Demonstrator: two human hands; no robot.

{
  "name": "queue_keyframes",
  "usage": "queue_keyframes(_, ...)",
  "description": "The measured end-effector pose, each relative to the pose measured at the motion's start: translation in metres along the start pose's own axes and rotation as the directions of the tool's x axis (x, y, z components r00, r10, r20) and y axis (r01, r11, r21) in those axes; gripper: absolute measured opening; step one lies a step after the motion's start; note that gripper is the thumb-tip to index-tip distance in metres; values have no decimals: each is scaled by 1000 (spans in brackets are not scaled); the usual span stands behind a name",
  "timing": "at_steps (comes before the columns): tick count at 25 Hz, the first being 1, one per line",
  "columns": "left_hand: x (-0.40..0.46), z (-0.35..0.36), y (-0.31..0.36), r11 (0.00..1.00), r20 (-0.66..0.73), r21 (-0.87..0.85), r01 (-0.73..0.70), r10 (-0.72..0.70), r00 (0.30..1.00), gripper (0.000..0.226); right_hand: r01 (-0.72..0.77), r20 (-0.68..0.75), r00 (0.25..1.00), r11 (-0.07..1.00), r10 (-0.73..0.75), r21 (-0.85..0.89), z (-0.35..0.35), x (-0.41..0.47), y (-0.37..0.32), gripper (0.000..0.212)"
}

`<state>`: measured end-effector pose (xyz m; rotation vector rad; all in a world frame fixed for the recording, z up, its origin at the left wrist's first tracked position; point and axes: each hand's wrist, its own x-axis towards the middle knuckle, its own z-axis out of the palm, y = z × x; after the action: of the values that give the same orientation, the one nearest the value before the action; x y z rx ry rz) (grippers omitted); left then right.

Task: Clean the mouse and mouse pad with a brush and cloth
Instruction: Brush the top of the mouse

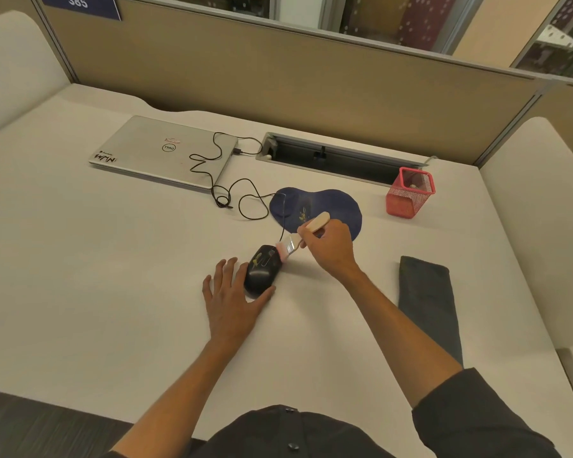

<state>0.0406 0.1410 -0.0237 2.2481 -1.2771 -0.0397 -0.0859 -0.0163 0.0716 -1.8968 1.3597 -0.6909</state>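
Note:
A black wired mouse [260, 271] lies on the white desk, with small yellowish bits on its top. My left hand [233, 297] rests flat beside it, fingers straight against its left side and the thumb under its near end. My right hand [328, 246] grips the wooden handle of a paintbrush [298, 238], whose pink bristles touch the front right of the mouse. Behind them sits the dark blue mouse pad [331, 206], also with yellowish specks on it. A dark grey folded cloth [427, 299] lies to the right.
A shut silver laptop [164, 152] sits at the back left, and the mouse's black cable [242, 193] loops from it across the desk. A red mesh pen holder [411, 193] stands at the back right beside a cable slot [338, 157]. Partition walls enclose the desk.

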Motion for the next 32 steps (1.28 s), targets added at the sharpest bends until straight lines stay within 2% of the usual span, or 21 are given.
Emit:
queue_keyframes(2,1,0,0,1000,1,-4,3,-3,1000,74,7,52,999,997,-11,72,0,-3,-7,20)
queue_keyframes(5,1,0,0,1000,2,-12,23,-23,1000,77,6,121,993,1000,-7,15,5,-5,-1,23)
queue_keyframes(9,1,0,-1,999,22,-2,54,-54,998,82,-60,11,998,994,62,-95,2,3,4,24)
queue_keyframes(11,1,0,-1,998,24,-2,57,-57,998,84,-50,-5,999,998,50,-41,0,7,-2,23)
queue_keyframes(13,1,-1,-1,997,34,-4,73,-73,997,85,-23,38,999,1000,22,17,2,5,-6,22)
queue_keyframes(15,1,-1,-1,995,48,-4,96,-96,994,87,-25,54,998,1000,25,-2,5,4,-3,22)
queue_keyframes(21,1,-4,0,993,41,0,118,-118,992,88,-95,-49,994,995,97,39,5,10,-3,23)
queue_keyframes(28,1,-4,1,995,25,17,96,-97,995,86,-127,64,990,990,123,68,10,-12,0,20)
queue_keyframes(32,1,-4,1,995,28,30,98,-99,995,84,-153,-82,984,984,161,95,9,-1,-7,23)
